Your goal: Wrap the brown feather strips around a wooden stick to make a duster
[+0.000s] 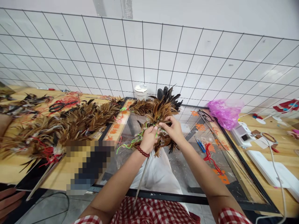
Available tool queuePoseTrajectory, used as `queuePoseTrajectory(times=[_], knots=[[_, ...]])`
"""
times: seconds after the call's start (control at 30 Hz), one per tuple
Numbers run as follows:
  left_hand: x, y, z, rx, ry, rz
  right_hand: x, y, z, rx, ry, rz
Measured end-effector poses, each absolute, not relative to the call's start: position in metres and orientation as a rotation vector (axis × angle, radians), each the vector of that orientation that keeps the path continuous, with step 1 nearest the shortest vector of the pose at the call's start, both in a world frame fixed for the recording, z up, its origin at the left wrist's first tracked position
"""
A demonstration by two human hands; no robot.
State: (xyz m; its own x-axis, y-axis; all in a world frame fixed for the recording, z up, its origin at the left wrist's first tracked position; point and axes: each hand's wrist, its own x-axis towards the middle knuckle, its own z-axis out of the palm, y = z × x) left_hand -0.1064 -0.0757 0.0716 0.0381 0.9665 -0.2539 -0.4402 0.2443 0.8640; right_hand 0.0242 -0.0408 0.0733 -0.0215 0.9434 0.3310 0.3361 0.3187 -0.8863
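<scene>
A feather duster (163, 107) with brown feathers and a black tuft at its far end is in front of me. Its pale stick (140, 180) slants down toward my lap. My left hand (150, 137), with a red bead bracelet at the wrist, is closed round the duster where the feathers meet the stick. Bright green string (132, 143) trails out to the left of that hand. My right hand (173, 128) has thumb and fingers pinched together at the duster's brown feathers; exactly what lies between the fingertips is hidden.
Left are more feather dusters (86, 119) and black scissors (61, 105); a co-worker's hand (10, 200) shows low left. Right, on and beside the glass tabletop (187, 177), are blue snips (201, 146), red string (211, 158), glasses (205, 115) and a pink plastic bag (225, 112). A white cup (140, 92) stands behind.
</scene>
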Motion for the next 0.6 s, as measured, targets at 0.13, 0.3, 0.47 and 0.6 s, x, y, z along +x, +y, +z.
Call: queuePoseTrajectory(times=[0.13, 0.3, 0.47, 0.6], knots=[[-0.108, -0.074, 0.074, 0.677, 0.993, 1.248, 0.021, -0.045, 0.062, -1.012, -1.314, 1.124], [-0.103, -0.074, 0.071, 0.695, 1.038, 1.299, 0.018, -0.049, 0.053, -1.059, -1.331, 1.026], [-0.095, -0.078, 0.066, 0.775, 1.076, 1.273, 0.016, -0.047, 0.056, -1.075, -1.503, 0.672], [-0.096, -0.077, 0.07, 0.765, 1.081, 1.238, 0.017, -0.05, 0.062, -1.083, -1.516, 0.6]])
